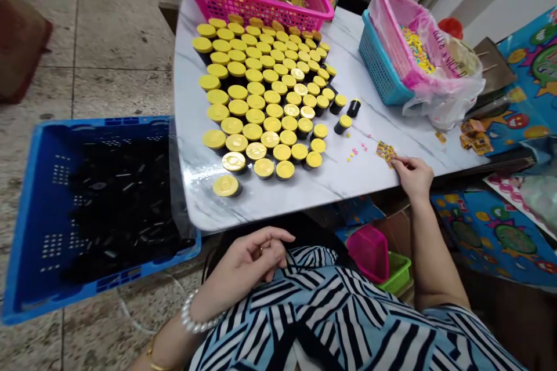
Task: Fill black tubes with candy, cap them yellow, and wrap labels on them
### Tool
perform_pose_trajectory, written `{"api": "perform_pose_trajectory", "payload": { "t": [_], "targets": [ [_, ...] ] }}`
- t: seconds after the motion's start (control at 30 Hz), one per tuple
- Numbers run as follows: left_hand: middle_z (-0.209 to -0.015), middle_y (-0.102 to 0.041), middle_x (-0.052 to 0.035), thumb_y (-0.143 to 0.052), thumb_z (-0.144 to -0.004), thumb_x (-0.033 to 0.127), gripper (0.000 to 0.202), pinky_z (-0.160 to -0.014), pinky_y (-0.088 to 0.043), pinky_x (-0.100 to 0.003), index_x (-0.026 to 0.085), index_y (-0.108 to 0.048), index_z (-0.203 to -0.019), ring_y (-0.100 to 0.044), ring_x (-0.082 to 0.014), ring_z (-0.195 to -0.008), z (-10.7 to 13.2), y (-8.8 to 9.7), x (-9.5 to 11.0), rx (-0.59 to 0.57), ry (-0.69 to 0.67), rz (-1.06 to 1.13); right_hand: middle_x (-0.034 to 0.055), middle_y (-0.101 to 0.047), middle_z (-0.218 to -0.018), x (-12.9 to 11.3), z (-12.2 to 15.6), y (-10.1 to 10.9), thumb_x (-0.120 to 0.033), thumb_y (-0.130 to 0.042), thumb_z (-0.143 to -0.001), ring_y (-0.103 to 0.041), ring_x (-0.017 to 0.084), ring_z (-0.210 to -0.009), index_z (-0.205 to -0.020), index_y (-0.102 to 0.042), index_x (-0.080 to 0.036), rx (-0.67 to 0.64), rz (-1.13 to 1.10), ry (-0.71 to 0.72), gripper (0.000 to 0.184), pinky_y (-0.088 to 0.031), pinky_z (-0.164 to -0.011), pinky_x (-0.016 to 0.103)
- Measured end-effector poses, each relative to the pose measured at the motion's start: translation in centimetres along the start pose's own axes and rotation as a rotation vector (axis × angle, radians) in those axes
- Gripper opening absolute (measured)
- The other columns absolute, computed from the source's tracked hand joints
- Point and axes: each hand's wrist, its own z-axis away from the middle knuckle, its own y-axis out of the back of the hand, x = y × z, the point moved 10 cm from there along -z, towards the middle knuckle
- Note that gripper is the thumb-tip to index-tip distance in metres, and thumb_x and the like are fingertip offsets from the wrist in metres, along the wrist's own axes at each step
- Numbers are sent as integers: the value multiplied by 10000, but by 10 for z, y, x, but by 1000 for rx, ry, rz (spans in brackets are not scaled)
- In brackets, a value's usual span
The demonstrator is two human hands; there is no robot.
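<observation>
At the table's front right, my right hand [415, 178] has thumb and fingertips closed at the edge of small yellow-brown printed wrappers or labels [385, 151]; their exact kind is too small to tell. Several pink and yellow candy-like bits [355, 151] lie just left of them. My left hand [256, 254] rests over my lap, palm partly up, fingers loosely curled and apart, with nothing in it. Many short black containers with yellow lids [255, 151] stand upright in a dense group on the table. One black container [354, 108] at the group's right edge shows a dark top.
A pink basket [261, 8] with wrapped pieces stands at the back. Stacked blue [383, 69] and pink, plastic-lined baskets hold colourful bits at the right. On the floor to the left, a blue crate [26, 214] holds black parts. Printed packets [476, 137] lie at the table's right.
</observation>
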Motion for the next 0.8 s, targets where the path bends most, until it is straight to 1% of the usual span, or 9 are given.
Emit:
{"api": "perform_pose_trajectory", "payload": {
  "t": [0.1, 0.2, 0.27, 0.43, 0.53, 0.6, 0.67, 0.73, 0.8],
  "targets": [
    [-828, -682, -24, -662, -986, 502, 394, -546, -387, -166, 171, -680, -1199, -520, -56, -579, -11, -16, 5, -43, 7, -18, 50, -699, -801, 10, 13, -8, -393, -725, -854, -601, 181, -721, -832, -789, -167, 53, 3, 4, 236, -507, -756, 343],
    [-812, -686, -25, -667, -984, 497, 386, -549, -389, -165, 163, -689, -1177, -517, -54, -577, -18, -28, 6, -60, 1, -17, 46, -662, -801, 8, 10, -13, -371, -700, -873, -580, 181, -741, -793, -735, -173, 64, 4, 44, 216, -500, -797, 346],
    [-801, -684, -24, -665, -984, 498, 385, -536, -383, -163, 158, -691, -1162, -513, -53, -567, -19, -30, 7, -49, -13, -7, 51, -657, -807, 6, 4, -15, -366, -684, -887, -571, 182, -745, -789, -719, -174, 45, -4, 76, 218, -498, -809, 350],
    [-801, -671, -19, -654, -987, 507, 394, -491, -347, -151, 159, -681, -1171, -522, -53, -554, -11, -18, 3, 50, -39, 3, 49, -697, -867, 3, -1, -18, -375, -688, -889, -578, 173, -725, -951, -757, -178, -40, -57, 131, 217, -515, -784, 341],
    [-791, -659, -9, -663, -979, 516, 401, -473, -331, -147, 160, -676, -1162, -506, -50, -539, -6, -9, -2, 113, -27, 18, 43, -689, -860, 0, 1, -21, -354, -693, -874, -594, 175, -746, -888, -751, -185, -48, -71, 152, 178, -513, -799, 343],
    [-783, -654, -5, -670, -972, 524, 403, -472, -330, -147, 160, -678, -1146, -500, -48, -535, -4, -8, -1, 132, -31, 27, 39, -663, -819, -2, 2, -21, -345, -687, -869, -582, 177, -741, -820, -725, -183, -13, -67, 146, 173, -505, -799, 348],
    [-778, -655, -4, -677, -967, 529, 403, -479, -338, -149, 160, -682, -1129, -503, -49, -536, -2, -8, 2, 138, -46, 34, 37, -638, -790, -2, 0, -18, -350, -671, -876, -559, 176, -717, -817, -716, -175, 29, -63, 131, 190, -500, -782, 353],
    [-780, -658, -4, -684, -963, 529, 399, -486, -340, -148, 165, -685, -1126, -506, -47, -539, 0, -7, 6, 148, -61, 38, 39, -631, -803, -3, -6, -14, -362, -648, -894, -556, 181, -727, -916, -742, -166, 64, -66, 120, 218, -502, -781, 357],
    [-784, -660, -2, -688, -960, 530, 399, -486, -332, -143, 171, -686, -1133, -502, -44, -541, 1, -4, 6, 171, -62, 43, 51, -643, -885, -8, -15, -11, -390, -648, -902, -579, 193, -788, -1093, -759, -175, 69, -69, 142, 309, -510, -808, 366]
  ]
}}
